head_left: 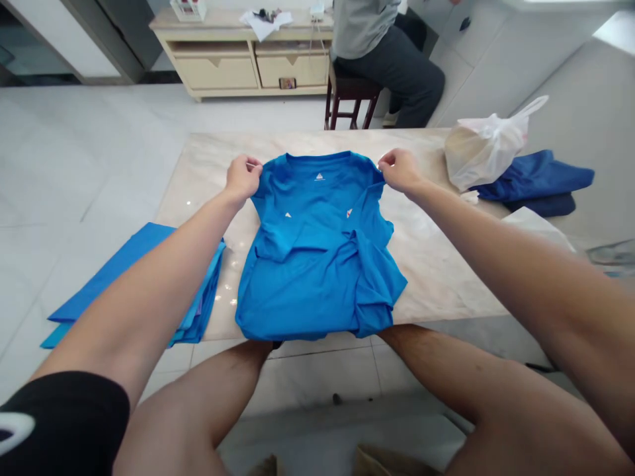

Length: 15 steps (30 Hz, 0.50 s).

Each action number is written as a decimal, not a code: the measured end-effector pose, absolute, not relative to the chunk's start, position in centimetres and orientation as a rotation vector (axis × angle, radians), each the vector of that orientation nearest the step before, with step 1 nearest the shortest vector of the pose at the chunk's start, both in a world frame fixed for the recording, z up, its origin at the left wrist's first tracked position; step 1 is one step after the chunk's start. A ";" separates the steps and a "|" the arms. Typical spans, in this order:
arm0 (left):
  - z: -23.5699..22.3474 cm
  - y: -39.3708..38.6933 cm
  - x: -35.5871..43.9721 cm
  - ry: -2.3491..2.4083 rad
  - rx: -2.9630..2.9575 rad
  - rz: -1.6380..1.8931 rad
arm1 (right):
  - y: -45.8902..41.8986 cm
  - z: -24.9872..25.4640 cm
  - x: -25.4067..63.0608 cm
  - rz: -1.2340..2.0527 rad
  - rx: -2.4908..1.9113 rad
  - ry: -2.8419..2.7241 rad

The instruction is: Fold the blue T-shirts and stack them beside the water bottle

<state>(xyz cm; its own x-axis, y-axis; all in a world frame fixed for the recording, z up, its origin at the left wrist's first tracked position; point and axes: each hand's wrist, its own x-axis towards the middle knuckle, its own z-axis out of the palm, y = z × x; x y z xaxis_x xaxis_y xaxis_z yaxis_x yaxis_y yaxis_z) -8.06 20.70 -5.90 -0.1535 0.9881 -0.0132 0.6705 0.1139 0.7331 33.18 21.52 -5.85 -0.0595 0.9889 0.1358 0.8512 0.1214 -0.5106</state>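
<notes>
Head-worn camera faces forward, down onto left hand (pixel 243 178), right hand (pixel 401 170).

We read no legible words or numbers. The blue T-shirt (pixel 317 264) bears a small white logo (pixel 317 175) at the chest: a peaked mark over a line, any lettering too small to read. A white curved mark (pixel 14 430) shows on the black garment (pixel 64 423) at near left. The box (pixel 188 10) on the far cabinet (pixel 213 73) carries print too small to read.
</notes>
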 end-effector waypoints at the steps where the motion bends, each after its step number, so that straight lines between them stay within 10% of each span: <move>1: -6.2 20.4 -8.1 1.911 1.630 0.859 | 21.2 -5.9 32.7 0.285 -1.768 -1.951; 15: -5.2 -1.3 -5.2 1.633 2.259 -0.294 | -0.1 -3.6 28.3 0.425 -2.081 -2.674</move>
<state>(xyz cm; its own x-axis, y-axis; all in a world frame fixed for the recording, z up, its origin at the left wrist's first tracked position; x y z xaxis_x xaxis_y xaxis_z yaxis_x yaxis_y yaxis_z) -5.23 -1.25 -5.20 0.3190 0.8777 -0.3577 0.9473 -0.2836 0.1489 28.27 -0.10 -3.56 -0.2340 0.9029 -0.3606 0.9702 0.2408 -0.0267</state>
